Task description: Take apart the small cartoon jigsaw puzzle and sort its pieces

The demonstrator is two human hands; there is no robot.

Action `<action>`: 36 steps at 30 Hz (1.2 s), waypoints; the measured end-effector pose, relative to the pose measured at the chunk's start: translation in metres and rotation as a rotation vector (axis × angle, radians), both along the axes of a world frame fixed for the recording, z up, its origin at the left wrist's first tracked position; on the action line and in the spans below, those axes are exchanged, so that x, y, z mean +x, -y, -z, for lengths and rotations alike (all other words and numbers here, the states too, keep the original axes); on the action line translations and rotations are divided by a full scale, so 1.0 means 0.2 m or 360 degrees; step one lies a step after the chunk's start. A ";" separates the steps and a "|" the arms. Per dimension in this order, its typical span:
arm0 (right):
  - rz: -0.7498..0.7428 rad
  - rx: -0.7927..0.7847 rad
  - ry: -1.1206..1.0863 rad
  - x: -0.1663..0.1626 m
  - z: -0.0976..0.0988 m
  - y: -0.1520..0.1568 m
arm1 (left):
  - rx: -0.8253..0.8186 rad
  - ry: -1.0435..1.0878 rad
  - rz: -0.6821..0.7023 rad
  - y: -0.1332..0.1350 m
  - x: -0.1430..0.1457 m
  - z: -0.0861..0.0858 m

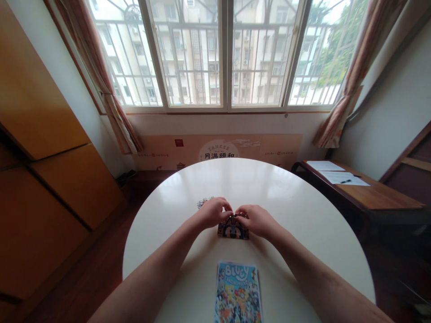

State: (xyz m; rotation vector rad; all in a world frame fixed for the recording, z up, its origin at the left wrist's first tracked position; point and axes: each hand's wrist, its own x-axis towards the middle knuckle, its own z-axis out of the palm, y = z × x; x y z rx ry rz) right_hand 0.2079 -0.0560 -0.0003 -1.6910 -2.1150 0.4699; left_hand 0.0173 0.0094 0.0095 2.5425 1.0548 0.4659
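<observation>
Both of my hands meet at the middle of a round white table (296,211). My left hand (213,211) and my right hand (256,220) are curled with their fingertips pinched together over a small patch of joined puzzle pieces (232,229) lying flat on the table. Some loose pieces (203,202) show just behind my left hand. Near the front edge lies a colourful printed sheet (238,294) with cartoon figures and blue lettering. What exactly sits between my fingertips is too small to make out.
A window with bars and curtains fills the far wall. A wooden side table (377,195) with white papers (336,175) and a pen stands at the right. Wooden cabinets (50,170) line the left side.
</observation>
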 end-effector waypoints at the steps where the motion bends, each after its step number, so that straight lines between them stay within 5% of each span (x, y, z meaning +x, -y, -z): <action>1: 0.0008 -0.0013 0.0017 0.00 0.00 0.00 | 0.0000 0.0001 -0.0008 0.00 0.00 0.00; 36: -0.0001 0.0059 0.0076 0.00 -0.01 0.00 | -0.0380 -0.0072 -0.0332 0.02 0.03 -0.04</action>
